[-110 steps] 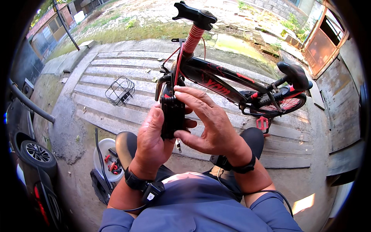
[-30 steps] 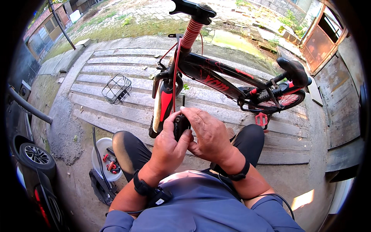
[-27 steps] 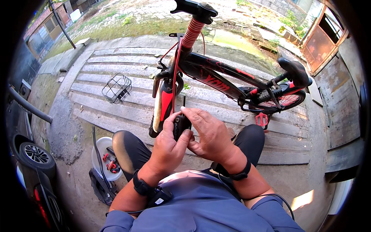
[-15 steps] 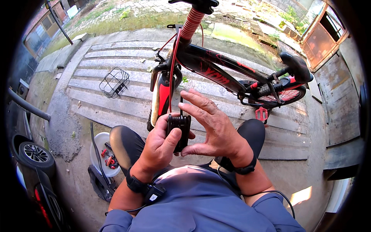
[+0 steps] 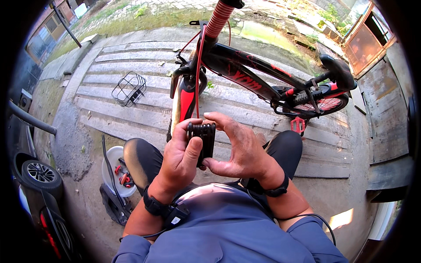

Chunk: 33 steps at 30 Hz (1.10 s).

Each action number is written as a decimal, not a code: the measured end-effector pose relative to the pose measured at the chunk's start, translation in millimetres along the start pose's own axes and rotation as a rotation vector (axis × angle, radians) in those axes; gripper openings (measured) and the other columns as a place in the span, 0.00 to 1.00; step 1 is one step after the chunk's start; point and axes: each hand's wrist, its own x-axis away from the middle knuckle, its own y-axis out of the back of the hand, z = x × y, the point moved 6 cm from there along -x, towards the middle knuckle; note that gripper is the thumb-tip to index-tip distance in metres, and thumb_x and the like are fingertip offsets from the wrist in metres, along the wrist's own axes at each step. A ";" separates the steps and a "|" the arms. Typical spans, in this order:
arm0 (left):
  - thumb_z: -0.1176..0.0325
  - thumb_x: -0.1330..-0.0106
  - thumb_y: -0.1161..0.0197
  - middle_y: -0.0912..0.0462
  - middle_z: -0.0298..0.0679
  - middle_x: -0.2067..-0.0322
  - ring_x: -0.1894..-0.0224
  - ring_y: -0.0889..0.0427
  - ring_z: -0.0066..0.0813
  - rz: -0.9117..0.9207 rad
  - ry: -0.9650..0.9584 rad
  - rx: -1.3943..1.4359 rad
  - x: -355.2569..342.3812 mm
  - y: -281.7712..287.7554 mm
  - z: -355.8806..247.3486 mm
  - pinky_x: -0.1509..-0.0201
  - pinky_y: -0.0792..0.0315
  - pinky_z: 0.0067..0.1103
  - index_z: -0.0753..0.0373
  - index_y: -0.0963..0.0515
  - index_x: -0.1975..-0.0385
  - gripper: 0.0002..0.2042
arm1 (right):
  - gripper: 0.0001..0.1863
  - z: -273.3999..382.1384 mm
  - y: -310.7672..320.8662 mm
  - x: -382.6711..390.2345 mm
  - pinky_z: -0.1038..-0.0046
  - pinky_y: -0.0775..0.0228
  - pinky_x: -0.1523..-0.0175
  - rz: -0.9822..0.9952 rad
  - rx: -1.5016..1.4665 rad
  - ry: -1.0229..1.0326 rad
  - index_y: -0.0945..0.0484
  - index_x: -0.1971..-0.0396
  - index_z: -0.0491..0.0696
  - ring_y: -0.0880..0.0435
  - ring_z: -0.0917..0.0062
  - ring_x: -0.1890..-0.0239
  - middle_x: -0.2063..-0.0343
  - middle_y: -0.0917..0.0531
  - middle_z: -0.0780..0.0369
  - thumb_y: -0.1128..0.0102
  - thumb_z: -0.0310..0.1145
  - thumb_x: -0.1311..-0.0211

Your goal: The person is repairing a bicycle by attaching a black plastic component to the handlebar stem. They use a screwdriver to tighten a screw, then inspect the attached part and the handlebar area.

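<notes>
My left hand (image 5: 180, 153) is closed around a black folding multi-tool (image 5: 207, 142), its thumb lying across the near face. All the tool's blades that I can see are folded into its body. From the right, my right hand (image 5: 243, 147) curves about the same tool, thumb at the lower end and index finger at the upper end. Just beyond my hands stands a black and red bicycle (image 5: 245, 72), its front wheel and red-striped fender pointing toward me. A red cable runs down in front of the frame, behind my fingers.
Left of my knee, a white bucket (image 5: 106, 173) holds red and black parts, with a black curved piece (image 5: 112, 175) against it. A black wire basket (image 5: 128, 90) lies on the slatted concrete. A car wheel (image 5: 40, 174) is at far left; a red pedal (image 5: 297, 126) stands beyond my right knee.
The hex key that stuck up from the multi-tool is now folded in. My right hand's fingers, raised and stretched before, have come down and curled toward the tool.
</notes>
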 end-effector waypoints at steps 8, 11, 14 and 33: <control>0.49 0.23 0.49 0.21 0.35 0.58 0.72 0.23 0.15 0.001 0.012 -0.108 1.7 2.0 -1.0 0.74 0.29 0.13 0.62 0.35 0.37 0.25 | 0.44 -2.9 0.7 0.7 0.64 0.26 0.40 0.032 0.020 0.039 0.31 0.36 0.43 0.18 0.56 0.45 0.45 0.20 0.51 0.21 0.42 0.54; 0.48 0.23 0.49 0.21 0.34 0.60 0.73 0.24 0.13 -0.019 -0.007 -0.124 2.2 0.8 -2.5 0.76 0.31 0.13 0.62 0.34 0.37 0.26 | 0.43 -5.6 0.4 0.4 0.64 0.26 0.40 0.051 -0.005 0.021 0.31 0.36 0.43 0.19 0.56 0.44 0.46 0.20 0.50 0.22 0.41 0.52; 0.47 0.23 0.49 0.21 0.33 0.61 0.74 0.25 0.13 -0.013 -0.057 -0.201 2.2 -1.3 -3.9 0.76 0.31 0.12 0.62 0.34 0.38 0.26 | 0.42 -11.7 1.4 2.8 0.64 0.27 0.40 0.052 -0.085 -0.036 0.32 0.36 0.44 0.19 0.55 0.44 0.46 0.20 0.50 0.23 0.39 0.51; 0.59 0.23 0.44 0.24 0.37 0.52 0.52 0.24 0.20 -0.071 -0.121 0.185 -2.1 -3.0 1.9 0.46 0.28 0.19 0.60 0.42 0.34 0.24 | 0.23 -39.7 -30.3 28.6 0.74 0.21 0.49 -0.071 -0.634 -0.314 0.28 0.36 0.44 0.19 0.78 0.50 0.49 0.19 0.58 0.40 0.29 0.29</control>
